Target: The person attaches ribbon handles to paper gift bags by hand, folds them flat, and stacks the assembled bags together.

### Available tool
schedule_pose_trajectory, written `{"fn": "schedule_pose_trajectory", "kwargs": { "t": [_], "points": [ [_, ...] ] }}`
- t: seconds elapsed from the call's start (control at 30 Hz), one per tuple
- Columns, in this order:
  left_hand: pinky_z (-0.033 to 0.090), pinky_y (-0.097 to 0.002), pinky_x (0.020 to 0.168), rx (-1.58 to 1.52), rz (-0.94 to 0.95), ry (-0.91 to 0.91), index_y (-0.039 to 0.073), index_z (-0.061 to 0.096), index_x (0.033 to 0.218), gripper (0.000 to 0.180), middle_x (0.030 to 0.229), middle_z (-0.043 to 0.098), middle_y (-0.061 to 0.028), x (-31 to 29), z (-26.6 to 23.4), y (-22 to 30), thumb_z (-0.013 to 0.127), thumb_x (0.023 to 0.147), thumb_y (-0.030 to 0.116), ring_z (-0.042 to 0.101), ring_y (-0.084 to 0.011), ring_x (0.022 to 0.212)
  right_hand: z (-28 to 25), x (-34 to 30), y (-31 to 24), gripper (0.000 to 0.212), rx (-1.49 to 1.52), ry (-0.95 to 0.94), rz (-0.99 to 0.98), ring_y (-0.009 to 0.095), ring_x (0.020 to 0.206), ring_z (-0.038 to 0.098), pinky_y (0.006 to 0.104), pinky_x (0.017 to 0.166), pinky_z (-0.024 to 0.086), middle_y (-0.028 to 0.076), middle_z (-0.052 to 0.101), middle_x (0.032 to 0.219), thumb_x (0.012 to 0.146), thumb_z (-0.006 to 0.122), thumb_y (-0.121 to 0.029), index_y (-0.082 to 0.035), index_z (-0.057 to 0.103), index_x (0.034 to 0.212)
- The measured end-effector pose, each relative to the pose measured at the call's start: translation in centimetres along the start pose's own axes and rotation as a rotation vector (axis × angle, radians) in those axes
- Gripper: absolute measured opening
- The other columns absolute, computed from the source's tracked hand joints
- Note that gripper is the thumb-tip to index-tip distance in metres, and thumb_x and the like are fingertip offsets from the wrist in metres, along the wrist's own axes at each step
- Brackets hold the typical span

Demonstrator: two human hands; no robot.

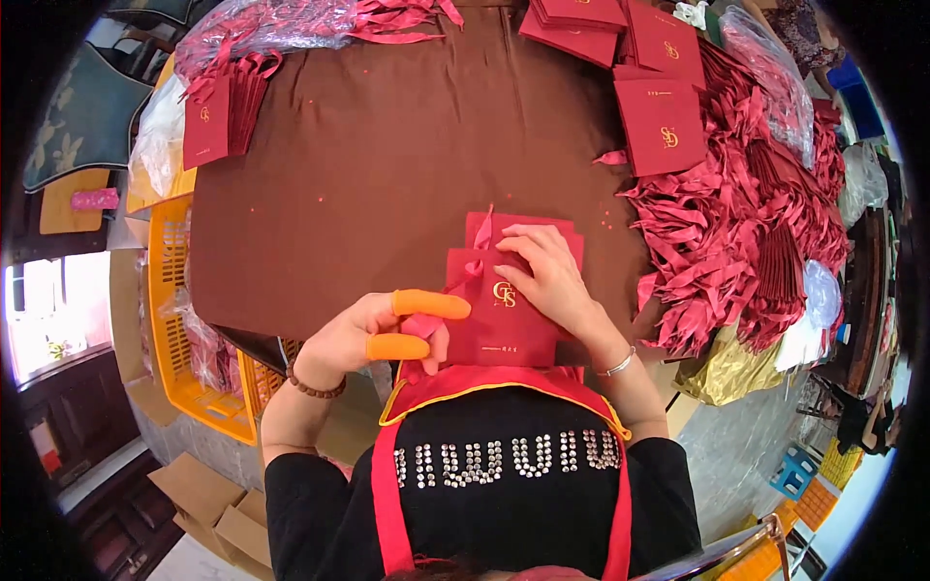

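A dark red paper bag (484,334) with a gold emblem lies flat at the table's near edge, close to my body. Beneath it, another red bag (573,248) shows past its edges. A pink ribbon (484,230) stands up at the upper left. My right hand (547,271) has its fingers bent over the bag's upper right part, holding it down. Orange finger covers sit on the thumb and forefinger of my left hand (387,329), at the bag's left side. Pink ribbon is caught in its curled fingers; where that ribbon runs is partly hidden.
A big heap of ribboned red bags (727,232) covers the table's right side, below flat stacks (662,126). More bags (221,116) stand at the far left. An orange crate (174,349) is beside the brown-covered table (407,145), with cardboard boxes (208,494) on the floor.
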State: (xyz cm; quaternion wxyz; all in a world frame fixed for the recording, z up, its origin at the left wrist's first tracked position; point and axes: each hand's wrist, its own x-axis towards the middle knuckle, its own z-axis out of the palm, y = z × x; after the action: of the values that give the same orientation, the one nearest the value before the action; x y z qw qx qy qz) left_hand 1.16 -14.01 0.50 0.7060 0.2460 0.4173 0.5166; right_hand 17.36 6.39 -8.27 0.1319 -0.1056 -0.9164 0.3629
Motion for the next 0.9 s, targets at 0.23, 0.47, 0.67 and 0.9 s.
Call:
{"fn": "schedule_pose_trajectory", "kwargs": {
  "t": [0.23, 0.47, 0.67, 0.9],
  "points": [
    [0.048, -0.0387, 0.084, -0.098, 0.082, -0.170, 0.008, 0.007, 0.147, 0.091, 0.110, 0.057, -0.0295, 2.3, 2.2, 1.0, 0.066, 0.081, 0.034, 0.063, -0.0337, 0.091, -0.4, -0.5, -5.1, 0.036, 0.145, 0.027, -0.229, 0.031, 0.107, 0.051, 0.0418, 0.090, 0.039, 0.011, 0.055, 0.116, 0.077, 0.069, -0.019, -0.007, 0.060, 0.109],
    [0.047, -0.0314, 0.085, 0.024, 0.485, 0.296, 0.006, 0.026, 0.141, 0.058, 0.108, 0.060, -0.0188, 4.3, -1.8, 1.0, 0.052, 0.093, 0.026, 0.063, -0.0232, 0.090, 2.3, -3.8, -5.3, 0.028, 0.655, -0.131, -0.091, 0.030, 0.119, 0.047, 0.0397, 0.100, 0.037, 0.015, 0.051, 0.126, 0.086, 0.060, -0.011, -0.003, 0.059, 0.113],
    [0.045, -0.0267, 0.074, 0.872, 0.229, 0.464, 0.002, 0.062, 0.108, 0.023, 0.086, 0.064, -0.0056, 5.3, 0.2, -2.0, 0.056, 0.090, 0.014, 0.060, -0.0138, 0.078, 2.8, -4.5, -4.9, 0.041, 0.405, -0.066, -0.129, 0.033, 0.122, 0.041, 0.0439, 0.103, 0.031, 0.015, 0.047, 0.129, 0.081, 0.066, -0.018, -0.006, 0.055, 0.119],
    [0.044, -0.0366, 0.067, 1.517, 0.186, 0.346, 0.007, 0.058, 0.111, 0.043, 0.076, 0.064, -0.0107, 9.0, 2.5, -0.7, 0.067, 0.078, 0.033, 0.062, -0.0278, 0.070, 4.3, -4.0, -5.2, 0.030, 0.232, -0.086, -0.149, 0.038, 0.110, 0.045, 0.0465, 0.095, 0.036, 0.020, 0.052, 0.109, 0.081, 0.064, -0.023, -0.001, 0.061, 0.102]
  ]
}}
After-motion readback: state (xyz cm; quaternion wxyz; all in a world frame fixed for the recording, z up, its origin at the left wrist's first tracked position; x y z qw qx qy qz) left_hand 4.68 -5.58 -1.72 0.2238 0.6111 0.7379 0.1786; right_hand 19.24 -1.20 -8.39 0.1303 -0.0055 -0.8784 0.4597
